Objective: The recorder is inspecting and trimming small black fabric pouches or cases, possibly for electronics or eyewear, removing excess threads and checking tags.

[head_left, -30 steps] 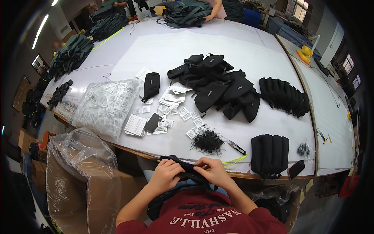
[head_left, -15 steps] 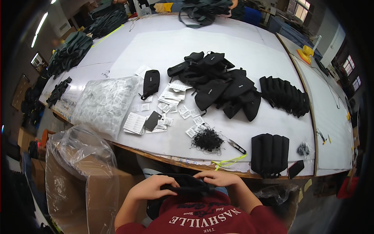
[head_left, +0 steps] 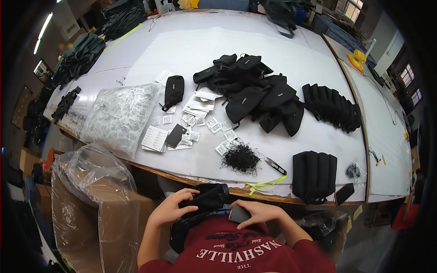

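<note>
Close to my body, below the table's front edge, my left hand [head_left: 172, 208] has its fingers and thumb around the side of a black fabric pouch [head_left: 210, 198]. Beside it, my right hand [head_left: 260, 212] pinches a small dark grey card [head_left: 239, 214], apart from the pouch. On the table lie a tangle of black strings [head_left: 241, 159], a pair of thread snips [head_left: 276, 166] and a yellow-green cord [head_left: 266, 185]. A big heap of black pouches [head_left: 246, 101] is farther back, and one single pouch [head_left: 174, 92] lies to its left.
White printed tags [head_left: 154, 139] and another dark card [head_left: 176, 135] lie left of the strings. A clear bag of labels [head_left: 120, 118] sits at the left. Rows of stacked pouches [head_left: 331, 108] stand right. A plastic-lined cardboard box [head_left: 77, 204] is below the table's left front.
My hands have moved apart; the pouch now stands up beside my left hand, and a dark grey card shows in my right. At the far edge, the dark bundle has moved right.
</note>
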Motion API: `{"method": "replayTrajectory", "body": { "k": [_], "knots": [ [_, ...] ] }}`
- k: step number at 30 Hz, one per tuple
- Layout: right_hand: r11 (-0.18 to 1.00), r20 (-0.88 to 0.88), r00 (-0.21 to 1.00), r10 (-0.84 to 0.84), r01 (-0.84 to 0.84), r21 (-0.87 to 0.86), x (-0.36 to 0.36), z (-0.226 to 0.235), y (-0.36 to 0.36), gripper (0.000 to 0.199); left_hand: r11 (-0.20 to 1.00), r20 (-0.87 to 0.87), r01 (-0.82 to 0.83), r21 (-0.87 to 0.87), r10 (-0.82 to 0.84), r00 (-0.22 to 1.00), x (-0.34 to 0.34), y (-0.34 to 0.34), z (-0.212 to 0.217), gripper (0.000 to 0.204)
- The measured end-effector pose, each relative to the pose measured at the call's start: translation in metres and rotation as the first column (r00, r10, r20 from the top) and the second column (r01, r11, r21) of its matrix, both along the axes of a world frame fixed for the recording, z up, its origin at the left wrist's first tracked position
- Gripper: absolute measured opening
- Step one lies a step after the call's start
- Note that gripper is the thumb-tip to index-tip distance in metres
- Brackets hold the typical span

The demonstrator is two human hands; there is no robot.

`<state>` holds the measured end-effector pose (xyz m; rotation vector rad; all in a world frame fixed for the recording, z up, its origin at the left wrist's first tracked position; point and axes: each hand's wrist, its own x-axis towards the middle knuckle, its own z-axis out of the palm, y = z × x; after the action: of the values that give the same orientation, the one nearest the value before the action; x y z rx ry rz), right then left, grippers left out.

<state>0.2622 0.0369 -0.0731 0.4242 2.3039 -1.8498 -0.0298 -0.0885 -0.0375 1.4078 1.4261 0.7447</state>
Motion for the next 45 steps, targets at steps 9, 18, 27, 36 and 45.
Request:
{"method": "replayTrajectory", "body": {
  "k": [9, 18, 27, 36, 45],
  "knots": [
    [0.797, 0.069, 0.81, -0.582, 0.585, -0.149, 0.027, 0.007, 0.029, 0.046, 0.982, -0.212, -0.182, -0.055, 0.166, 0.963, -0.009, -0.004, 0.018, 0.027],
    [0.774, 0.109, 0.815, -0.569, 0.575, -0.265, 0.048, 0.033, 0.049, 0.018, 0.969, -0.164, -0.233, 0.083, 0.244, 0.956, -0.011, -0.007, 0.009, 0.027],
    [-0.215, 0.276, 0.204, -0.939, 0.277, -0.937, -0.007, 0.003, 0.04, 0.025, 0.998, -0.101, 0.037, 0.049, -0.032, 0.994, 0.02, 0.002, 0.014, 0.024],
    [-0.236, 0.238, 0.419, -0.876, 0.058, -0.97, -0.021, -0.029, 0.038, 0.036, 0.963, -0.124, 0.271, -0.017, -0.271, 0.955, 0.041, 0.017, 0.0, 0.026],
    [-0.31, 0.317, 0.395, -0.862, 0.084, -0.947, -0.026, -0.028, 0.033, 0.037, 0.955, -0.084, 0.296, -0.004, -0.295, 0.952, 0.043, 0.019, -0.005, 0.026]
  ]
}}
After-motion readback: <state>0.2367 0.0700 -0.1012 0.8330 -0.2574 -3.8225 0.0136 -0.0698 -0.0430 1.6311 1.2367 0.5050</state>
